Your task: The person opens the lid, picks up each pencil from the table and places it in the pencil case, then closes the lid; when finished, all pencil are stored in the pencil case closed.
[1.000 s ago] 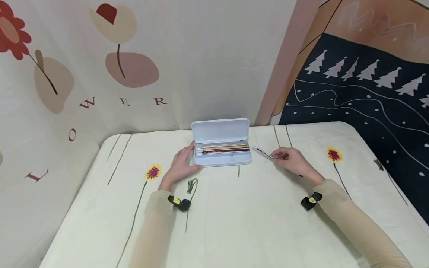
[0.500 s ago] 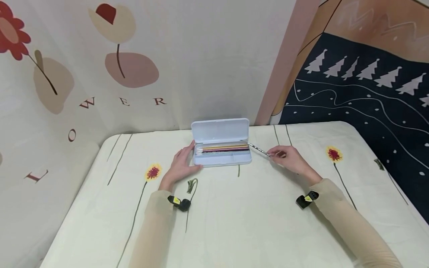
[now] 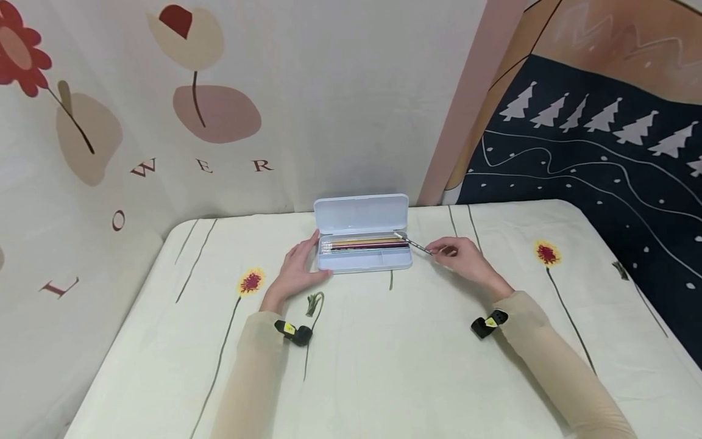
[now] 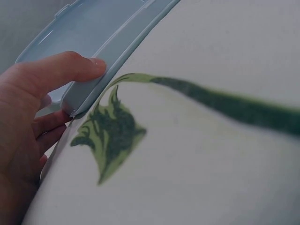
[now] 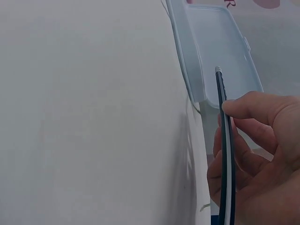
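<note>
An open light-blue pencil case (image 3: 351, 262) stands near the table's far edge, its lid (image 3: 361, 214) raised at the back. Several pencils (image 3: 366, 243) lie side by side in its rear compartment. My left hand (image 3: 296, 268) grips the case's left end, the thumb on the front edge (image 4: 97, 65) and the fingers around the end. Between thumb and fingers my right hand (image 3: 465, 261) pinches a dark-and-white striped pencil (image 3: 418, 245). Its whitish tip (image 5: 218, 70) slants over the right end of the case. Whether it touches the other pencils, I cannot tell.
A white cloth (image 3: 384, 353) printed with flowers covers the table. Behind it hangs a pale patterned curtain (image 3: 340, 122); a dark cloth with trees (image 3: 576, 158) hangs at the right. The case's front compartment has a small divider.
My right hand has moved left with the striped pencil, bringing its tip from beside the case to over its right end. The left hand and the case stay put.
</note>
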Motion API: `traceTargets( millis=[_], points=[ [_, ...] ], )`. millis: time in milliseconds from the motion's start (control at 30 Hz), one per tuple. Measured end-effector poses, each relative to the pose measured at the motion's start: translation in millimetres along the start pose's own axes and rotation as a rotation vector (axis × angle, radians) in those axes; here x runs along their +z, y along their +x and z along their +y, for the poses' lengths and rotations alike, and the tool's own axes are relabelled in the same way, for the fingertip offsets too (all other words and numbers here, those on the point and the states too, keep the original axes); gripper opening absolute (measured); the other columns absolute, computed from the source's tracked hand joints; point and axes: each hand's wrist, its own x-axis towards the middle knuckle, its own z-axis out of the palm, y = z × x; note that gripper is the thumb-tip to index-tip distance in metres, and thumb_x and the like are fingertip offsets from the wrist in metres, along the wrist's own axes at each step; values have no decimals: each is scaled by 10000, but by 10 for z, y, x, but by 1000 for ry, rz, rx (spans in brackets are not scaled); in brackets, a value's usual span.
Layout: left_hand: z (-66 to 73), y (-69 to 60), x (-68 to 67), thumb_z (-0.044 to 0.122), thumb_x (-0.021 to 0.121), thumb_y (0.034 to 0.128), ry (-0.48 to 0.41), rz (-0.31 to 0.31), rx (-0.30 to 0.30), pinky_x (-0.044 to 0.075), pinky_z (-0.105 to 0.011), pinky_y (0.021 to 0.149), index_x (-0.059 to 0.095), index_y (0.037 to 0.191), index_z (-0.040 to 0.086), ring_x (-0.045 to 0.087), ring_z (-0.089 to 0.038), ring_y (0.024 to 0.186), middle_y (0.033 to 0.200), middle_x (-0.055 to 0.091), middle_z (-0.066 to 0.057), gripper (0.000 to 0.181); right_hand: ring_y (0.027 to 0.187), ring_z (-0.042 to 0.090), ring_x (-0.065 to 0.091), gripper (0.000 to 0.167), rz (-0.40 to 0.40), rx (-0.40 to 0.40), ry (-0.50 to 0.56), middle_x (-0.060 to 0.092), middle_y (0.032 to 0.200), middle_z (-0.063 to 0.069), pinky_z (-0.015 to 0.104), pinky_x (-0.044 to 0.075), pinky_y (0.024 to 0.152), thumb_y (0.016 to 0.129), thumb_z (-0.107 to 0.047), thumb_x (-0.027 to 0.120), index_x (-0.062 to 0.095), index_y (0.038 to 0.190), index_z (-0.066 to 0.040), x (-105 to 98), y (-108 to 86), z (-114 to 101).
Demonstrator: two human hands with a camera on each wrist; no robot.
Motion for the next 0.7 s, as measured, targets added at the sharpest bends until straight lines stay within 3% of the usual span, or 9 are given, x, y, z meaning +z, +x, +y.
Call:
traceTargets(
  millis=[200,700],
  points=[
    [-18,8,7,313,753,778,9,4,9,25,-419,1170,152,1558,118,205,-320,1422,1561,281,-93,1004,873,250,619,234,-3,-6,9,687,1029,143,331,518,761,889,5,620,704,1107,8,61,88,-54],
    [0,-2,-3,300,759,782,7,2,12,22,-422,1171,152,1557,116,216,-315,1419,1554,294,-101,1002,840,231,584,209,-25,-32,45,684,976,110,274,487,681,892,-18,634,722,1081,-6,205,325,-210]
  ],
)
